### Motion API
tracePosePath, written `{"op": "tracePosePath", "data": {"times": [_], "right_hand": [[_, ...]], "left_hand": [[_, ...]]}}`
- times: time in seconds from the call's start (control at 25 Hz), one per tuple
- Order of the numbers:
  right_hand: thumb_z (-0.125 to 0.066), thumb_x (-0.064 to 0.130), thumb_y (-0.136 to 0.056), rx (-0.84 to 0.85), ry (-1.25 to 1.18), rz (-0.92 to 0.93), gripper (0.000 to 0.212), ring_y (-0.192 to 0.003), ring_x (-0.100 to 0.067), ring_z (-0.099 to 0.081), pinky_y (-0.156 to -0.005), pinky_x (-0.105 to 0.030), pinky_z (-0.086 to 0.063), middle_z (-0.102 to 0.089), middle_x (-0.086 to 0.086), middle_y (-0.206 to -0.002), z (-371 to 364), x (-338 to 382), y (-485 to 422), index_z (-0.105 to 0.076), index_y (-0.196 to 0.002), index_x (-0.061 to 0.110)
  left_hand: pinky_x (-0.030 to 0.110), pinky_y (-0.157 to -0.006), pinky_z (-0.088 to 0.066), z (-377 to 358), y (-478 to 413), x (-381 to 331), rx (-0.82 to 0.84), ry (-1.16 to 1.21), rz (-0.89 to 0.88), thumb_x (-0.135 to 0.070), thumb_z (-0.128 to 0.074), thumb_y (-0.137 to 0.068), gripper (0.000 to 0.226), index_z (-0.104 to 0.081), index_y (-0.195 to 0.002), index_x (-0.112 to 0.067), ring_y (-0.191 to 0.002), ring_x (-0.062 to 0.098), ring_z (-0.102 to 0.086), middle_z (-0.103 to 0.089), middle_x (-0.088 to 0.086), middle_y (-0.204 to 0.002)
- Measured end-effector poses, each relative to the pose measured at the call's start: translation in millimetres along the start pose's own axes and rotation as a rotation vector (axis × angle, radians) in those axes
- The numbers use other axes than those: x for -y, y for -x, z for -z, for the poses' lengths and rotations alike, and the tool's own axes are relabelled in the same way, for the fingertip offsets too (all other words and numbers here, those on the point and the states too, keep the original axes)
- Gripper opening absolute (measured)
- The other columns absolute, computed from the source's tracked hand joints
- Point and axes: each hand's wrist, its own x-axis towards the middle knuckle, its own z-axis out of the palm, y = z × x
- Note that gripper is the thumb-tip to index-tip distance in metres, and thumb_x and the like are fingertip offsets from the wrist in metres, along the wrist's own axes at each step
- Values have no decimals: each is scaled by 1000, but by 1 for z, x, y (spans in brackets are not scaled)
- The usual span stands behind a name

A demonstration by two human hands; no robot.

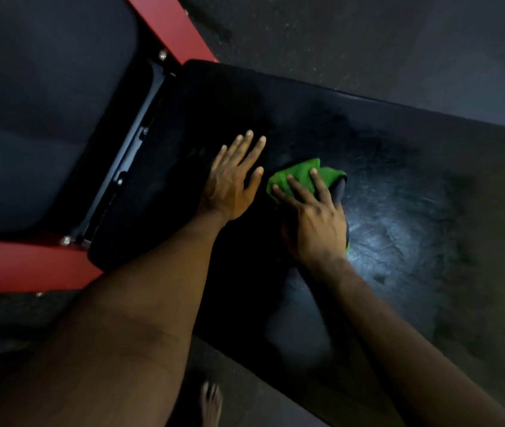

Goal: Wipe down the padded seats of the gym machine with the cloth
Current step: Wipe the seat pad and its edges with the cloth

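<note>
Cloth [300,172] down on the padded seat [399,155], green and bunched, pinned under the right hand [312,223] near the middle of the surface. The right fingers [314,180] lie spread and fairly straight over it, pressing rather than clutching. The left hand [229,186] sits just beside it, palm flat, fingers straight, holding nothing and bracing on the pad.

This looks like mid-wipe. A pale sheen shows right of the cloth, while the end toward the red frame [171,29] stays dark; whether that part is done cannot be told. Good form would be firm, even pressure in overlapping passes along the pad, with the cloth flattened out so more of it meets the vinyl. The bracing hand should shift off its patch, so nothing is skipped. A second pad [44,103] waits beyond the frame.

The seat's long axis runs from the frame end at upper left down toward lower right. The wad has no clear long axis; the fingers over it point up-left, toward the frame.
</note>
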Motion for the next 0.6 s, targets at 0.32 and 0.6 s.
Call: {"op": "tracePosePath", "data": {"times": [0.32, 0.6], "right_hand": [[-58, 38, -92, 17, -35, -12, 44, -151, -27, -26, -103, -50, -41, -52, 7, -151, 11, -18, -52, -62, -136, 37], [-53, 43, -96, -66, -31, -167, 41, -150, -28, -28, -104, -50, -42, -52, 5, -151, 19, -32, -31, -62, -135, 38]], "left_hand": [[37, -125, -9, 2, 2, -4, 10, 9, 40, -29, -25, -105, 57, -25, -161, -21, -156, 20, -16, -20, 5, -168], [41, -126, -6, 31, 109, 43, -35, -49, 446, -45, -16, -103, 66, -23, -161, -15, -156, 24, -13, -18, 10, -168]]}}
